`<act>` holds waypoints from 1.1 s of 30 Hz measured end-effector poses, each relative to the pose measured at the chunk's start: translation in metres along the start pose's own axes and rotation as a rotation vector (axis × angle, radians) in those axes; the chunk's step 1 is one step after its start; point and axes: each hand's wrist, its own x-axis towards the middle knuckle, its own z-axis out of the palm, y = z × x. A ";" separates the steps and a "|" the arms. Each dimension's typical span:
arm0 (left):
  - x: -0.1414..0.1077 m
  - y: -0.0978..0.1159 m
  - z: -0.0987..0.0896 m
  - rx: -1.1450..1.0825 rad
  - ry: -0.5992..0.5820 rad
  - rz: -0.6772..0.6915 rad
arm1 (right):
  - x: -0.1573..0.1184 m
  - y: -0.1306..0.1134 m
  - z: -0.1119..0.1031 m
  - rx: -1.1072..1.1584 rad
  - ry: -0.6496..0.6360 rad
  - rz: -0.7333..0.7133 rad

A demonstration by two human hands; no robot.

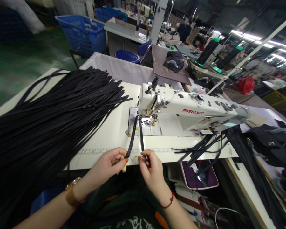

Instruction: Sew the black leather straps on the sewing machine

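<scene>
Head view. Left half of the white desk point(118, 132) lies mostly under a thick pile of black strips point(62, 105); its tips point at the sewing machine point(181, 108), its near part spills over the near edge. The machine's arm runs across the right half, blocking the reach to the far edge there. More loose strips point(205, 148) trail below the motor end and over the near edge by the right corner. Under that corner, a purple-lined box point(200, 175). Beyond the far edge: pale cloth point(124, 68), blue stool point(127, 56), blue basket point(82, 35).

Work at hand: two lengths of black strip point(133, 136) run from the needle area, over the metal plate point(133, 122), toward the near edge. Left hand point(122, 159) pinches the left length between thumb and fingers; something yellow point(124, 167) shows at the fingertips. Right hand point(144, 156) at the lower end of the other length, fingers curled, thumb near the index; cannot tell whether they grip it.

Edges and room: both hands at the near edge, slightly apart. Bare desk between pile and plate, and a band along the printed ruler point(90, 150) at the near edge, right to the loose strips.
</scene>
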 end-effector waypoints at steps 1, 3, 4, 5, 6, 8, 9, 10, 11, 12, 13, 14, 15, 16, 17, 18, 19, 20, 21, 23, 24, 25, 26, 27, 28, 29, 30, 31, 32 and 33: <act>0.000 0.002 0.000 -0.017 0.001 -0.011 | -0.003 0.002 0.000 -0.044 -0.021 0.004; -0.001 0.004 0.000 -0.040 0.005 -0.023 | -0.007 0.003 0.000 -0.119 -0.064 -0.046; -0.001 0.005 0.000 -0.046 0.004 -0.023 | -0.008 0.002 0.000 -0.146 -0.074 -0.085; -0.001 0.005 0.000 -0.048 0.001 -0.021 | -0.008 0.001 0.001 -0.165 -0.079 -0.123; -0.001 0.005 0.000 -0.045 -0.003 -0.017 | -0.007 -0.001 0.001 -0.179 -0.080 -0.154; -0.001 0.003 0.000 -0.032 -0.010 -0.011 | -0.003 -0.004 0.003 -0.200 -0.082 -0.192; -0.001 0.003 0.000 -0.025 -0.011 -0.009 | 0.000 -0.006 0.003 -0.208 -0.087 -0.204; -0.001 0.002 0.000 -0.017 -0.010 -0.008 | 0.002 -0.007 0.004 -0.216 -0.092 -0.215; -0.001 0.001 0.000 -0.012 -0.009 -0.005 | 0.004 -0.009 0.005 -0.226 -0.097 -0.222; 0.000 0.000 0.000 -0.009 -0.009 0.000 | 0.006 -0.009 0.005 -0.235 -0.099 -0.230; 0.000 0.000 0.000 -0.009 -0.012 0.007 | 0.007 -0.010 0.005 -0.244 -0.102 -0.236; 0.000 0.000 0.000 -0.009 -0.016 0.013 | 0.008 -0.009 0.006 -0.253 -0.105 -0.240; 0.000 0.000 0.000 -0.010 -0.019 0.016 | 0.008 -0.009 0.006 -0.258 -0.108 -0.240; 0.000 0.000 0.000 -0.011 -0.020 0.017 | 0.008 -0.008 0.006 -0.256 -0.108 -0.236; 0.000 0.001 0.000 -0.012 -0.022 0.015 | 0.008 -0.008 0.006 -0.242 -0.107 -0.225; 0.000 0.001 0.000 -0.015 -0.022 0.011 | 0.007 -0.007 0.006 -0.216 -0.102 -0.208; 0.000 0.002 0.001 -0.018 -0.023 0.005 | 0.007 -0.006 0.006 -0.181 -0.089 -0.183; -0.001 0.002 0.001 -0.022 -0.024 0.000 | 0.006 -0.005 0.006 -0.143 -0.067 -0.152; -0.001 0.002 0.001 -0.026 -0.024 -0.003 | 0.005 -0.005 0.005 -0.111 -0.041 -0.114; -0.001 0.002 0.001 -0.027 -0.022 -0.005 | 0.005 -0.005 0.005 -0.085 0.000 -0.043; -0.001 0.002 0.001 -0.023 -0.019 -0.002 | 0.005 -0.005 0.004 -0.091 0.005 -0.023; -0.001 0.002 0.001 -0.019 -0.017 0.001 | 0.005 -0.006 0.004 -0.101 -0.004 -0.015; -0.001 0.001 0.001 -0.018 -0.015 0.006 | 0.005 -0.008 0.003 -0.109 -0.020 -0.019; 0.000 0.000 0.000 -0.018 -0.015 0.010 | 0.005 -0.009 0.003 -0.111 -0.037 -0.032; 0.000 0.000 0.000 -0.018 -0.015 0.015 | 0.006 -0.011 0.003 -0.106 -0.048 -0.048; 0.000 -0.001 0.001 -0.017 -0.012 0.021 | 0.006 -0.012 0.003 -0.101 -0.053 -0.062; 0.001 -0.003 0.001 -0.013 -0.010 0.027 | 0.007 -0.014 0.003 -0.102 -0.055 -0.077; 0.001 -0.004 0.001 -0.003 -0.007 0.035 | 0.008 -0.016 0.003 -0.114 -0.060 -0.100; 0.001 -0.005 0.001 0.015 -0.001 0.045 | 0.009 -0.017 0.003 -0.146 -0.068 -0.129; 0.001 -0.007 0.001 0.041 0.008 0.056 | 0.010 -0.019 0.003 -0.192 -0.084 -0.161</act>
